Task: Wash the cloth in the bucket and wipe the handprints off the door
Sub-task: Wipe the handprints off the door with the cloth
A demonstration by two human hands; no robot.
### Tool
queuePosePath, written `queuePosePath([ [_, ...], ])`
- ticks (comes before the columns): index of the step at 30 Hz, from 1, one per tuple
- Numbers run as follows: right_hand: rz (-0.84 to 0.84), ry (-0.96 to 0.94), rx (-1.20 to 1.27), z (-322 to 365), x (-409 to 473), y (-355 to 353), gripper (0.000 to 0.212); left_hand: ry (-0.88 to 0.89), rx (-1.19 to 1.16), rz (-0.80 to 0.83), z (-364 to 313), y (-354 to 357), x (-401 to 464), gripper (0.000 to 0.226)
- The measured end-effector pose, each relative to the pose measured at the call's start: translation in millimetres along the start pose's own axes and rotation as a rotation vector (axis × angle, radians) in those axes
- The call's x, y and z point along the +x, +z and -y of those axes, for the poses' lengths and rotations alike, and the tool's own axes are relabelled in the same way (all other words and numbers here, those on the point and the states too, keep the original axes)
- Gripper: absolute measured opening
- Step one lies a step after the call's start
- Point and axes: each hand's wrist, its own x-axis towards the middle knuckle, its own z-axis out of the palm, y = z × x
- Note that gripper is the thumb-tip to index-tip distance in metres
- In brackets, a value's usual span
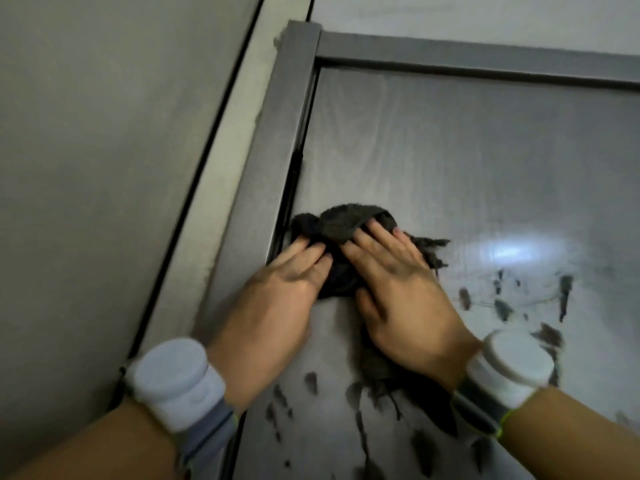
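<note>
Both the left hand [277,303] and right hand [401,292] press flat, fingers straight, on the dark cloth [346,226] against the door [450,161]; neither grips it. Dark handprints [502,306] smear the door below.

Both hands press a dark cloth [341,225] flat against the grey door [450,150] beside its frame [273,140]. Left hand [277,306] and right hand [398,292] lie fingers extended. Dark handprints [502,306] mark the panel below and right.
</note>
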Motion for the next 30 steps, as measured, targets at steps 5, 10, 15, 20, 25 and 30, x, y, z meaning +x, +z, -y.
queuePosePath([
  [5, 0.105, -0.092, -0.110, -10, -6, -5, 0.071, 0.016, -0.018, 0.054, -2, -6, -12, 0.058],
  [10, 0.179, -0.008, -0.110, -28, 35, -28, 0.079, 0.016, -0.100, 0.111, 3, -13, -7, 0.060],
  [15, 0.035, 0.174, 0.062, -4, 67, -32, 0.085, 0.051, -0.055, 0.119, 1, -19, 4, 0.058],
  [20, 0.086, 0.020, -0.067, 7, 34, -16, 0.066, 0.032, -0.019, 0.147, -13, -26, -5, 0.058],
  [25, 0.059, -0.112, 0.002, 1, 2, -6, 0.051, 0.005, -0.074, 0.171, -16, -35, -25, 0.025],
  [30, 0.107, -0.256, -0.035, -26, 10, -11, 0.047, -0.062, -0.073, 0.130, -13, -47, -23, 0.030],
])
